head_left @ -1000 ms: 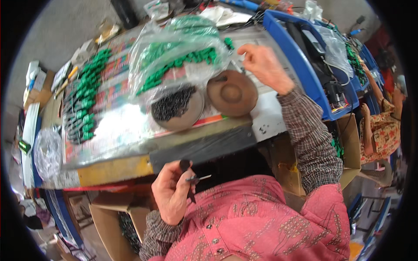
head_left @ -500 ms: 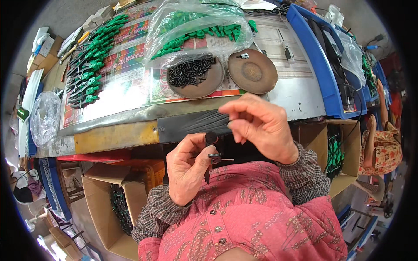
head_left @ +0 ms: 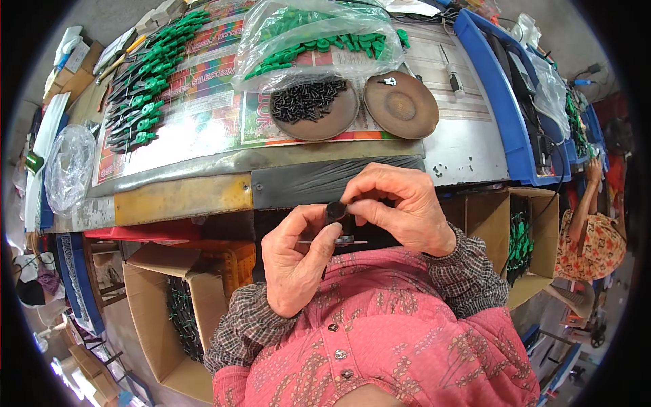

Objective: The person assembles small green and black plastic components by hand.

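Observation:
My left hand [head_left: 296, 247] is closed around a small black part with a round end [head_left: 335, 211]. A thin metal rod [head_left: 352, 242] sticks out crosswise below that end. My right hand [head_left: 400, 207] is closed in a pinch at the part's upper right side, its fingertips touching or nearly touching it. Whatever lies between those fingertips is too small to make out. On the bench beyond stands a brown dish [head_left: 342, 125] with a heap of small black screws [head_left: 308, 98]. Beside it, a second brown dish [head_left: 401, 106] carries one small silvery white piece [head_left: 386, 81].
A clear plastic bag of green parts [head_left: 319, 44] lies behind the dishes. Rows of green-and-black pieces [head_left: 152, 81] cover the bench's left. A screwdriver [head_left: 454, 82] and a blue tray [head_left: 498, 115] are at right. Cardboard boxes [head_left: 152, 319] stand below; another person [head_left: 590, 237] sits far right.
My right hand has come down and left, from above the bench edge to the black part. My left hand still holds that part, nearly in place. The view has shifted slightly.

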### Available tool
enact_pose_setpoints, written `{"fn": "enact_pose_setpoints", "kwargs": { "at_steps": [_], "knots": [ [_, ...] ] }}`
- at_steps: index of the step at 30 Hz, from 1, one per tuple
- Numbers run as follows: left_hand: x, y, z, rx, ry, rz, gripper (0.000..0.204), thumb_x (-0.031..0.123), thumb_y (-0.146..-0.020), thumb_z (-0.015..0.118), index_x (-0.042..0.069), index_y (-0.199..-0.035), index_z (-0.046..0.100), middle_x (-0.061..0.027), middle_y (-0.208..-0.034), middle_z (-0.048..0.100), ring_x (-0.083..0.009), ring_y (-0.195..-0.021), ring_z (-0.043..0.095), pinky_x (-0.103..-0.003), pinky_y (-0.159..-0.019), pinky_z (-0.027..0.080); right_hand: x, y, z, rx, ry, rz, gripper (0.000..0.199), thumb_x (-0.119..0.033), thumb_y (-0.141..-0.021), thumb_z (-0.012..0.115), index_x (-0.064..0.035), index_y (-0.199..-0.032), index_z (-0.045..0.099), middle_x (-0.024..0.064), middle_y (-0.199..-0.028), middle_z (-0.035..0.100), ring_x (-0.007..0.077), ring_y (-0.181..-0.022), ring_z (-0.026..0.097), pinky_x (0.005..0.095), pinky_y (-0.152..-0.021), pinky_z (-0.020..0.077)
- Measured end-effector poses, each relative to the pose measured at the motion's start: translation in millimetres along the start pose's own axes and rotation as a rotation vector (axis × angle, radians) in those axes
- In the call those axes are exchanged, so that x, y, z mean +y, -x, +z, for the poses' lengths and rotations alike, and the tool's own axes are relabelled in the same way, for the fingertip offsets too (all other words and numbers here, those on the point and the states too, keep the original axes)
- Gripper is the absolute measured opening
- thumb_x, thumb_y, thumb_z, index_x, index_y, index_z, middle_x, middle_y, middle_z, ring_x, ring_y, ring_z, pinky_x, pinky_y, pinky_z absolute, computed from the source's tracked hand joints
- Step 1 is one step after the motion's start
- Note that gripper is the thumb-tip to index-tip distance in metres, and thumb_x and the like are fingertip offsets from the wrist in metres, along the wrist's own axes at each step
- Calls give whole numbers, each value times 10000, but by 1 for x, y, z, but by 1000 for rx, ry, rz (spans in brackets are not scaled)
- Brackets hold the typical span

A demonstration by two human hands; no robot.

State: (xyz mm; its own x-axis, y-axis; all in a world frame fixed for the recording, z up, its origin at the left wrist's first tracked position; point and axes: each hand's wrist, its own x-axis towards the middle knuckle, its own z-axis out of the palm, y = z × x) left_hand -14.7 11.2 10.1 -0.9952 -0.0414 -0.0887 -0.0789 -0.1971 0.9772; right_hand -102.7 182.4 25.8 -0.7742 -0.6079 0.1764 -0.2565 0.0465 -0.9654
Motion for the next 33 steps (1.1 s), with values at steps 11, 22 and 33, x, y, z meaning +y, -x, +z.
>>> {"fn": "enact_pose_setpoints", "kwargs": {
  "at_steps": [11, 22, 33],
  "knots": [
    [-3, 2, 0, 12, 15, -16, 161, 16, -905, 610, -39, -1056, 614, 20, -871, 573, -31, -724, 486, -185, -646, 409, -5, -2, 8, 86, -302, 134, 48, -12, -882, 640, 35, -890, 641, 25, -856, 606, 50, -630, 550, 187, -547, 448],
    [-8, 1, -1, 11, 56, -24, 142, 1, -885, 624, -47, -1018, 613, 18, -841, 550, -23, -701, 477, -184, -619, 403, -6, -3, 13, 79, -302, 133, 42, -16, -877, 655, 26, -882, 653, 5, -843, 586, 27, -653, 525, 172, -537, 420],
    [-8, 2, -1, 6, 45, -37, 119, 9, -876, 641, -46, -978, 616, 9, -825, 543, -27, -679, 485, -189, -594, 397, -2, -2, 23, 127, -249, 100, 28, 9, -864, 656, 28, -872, 636, 6, -833, 579, 48, -745, 572, 196, -641, 475]
  ]
}}
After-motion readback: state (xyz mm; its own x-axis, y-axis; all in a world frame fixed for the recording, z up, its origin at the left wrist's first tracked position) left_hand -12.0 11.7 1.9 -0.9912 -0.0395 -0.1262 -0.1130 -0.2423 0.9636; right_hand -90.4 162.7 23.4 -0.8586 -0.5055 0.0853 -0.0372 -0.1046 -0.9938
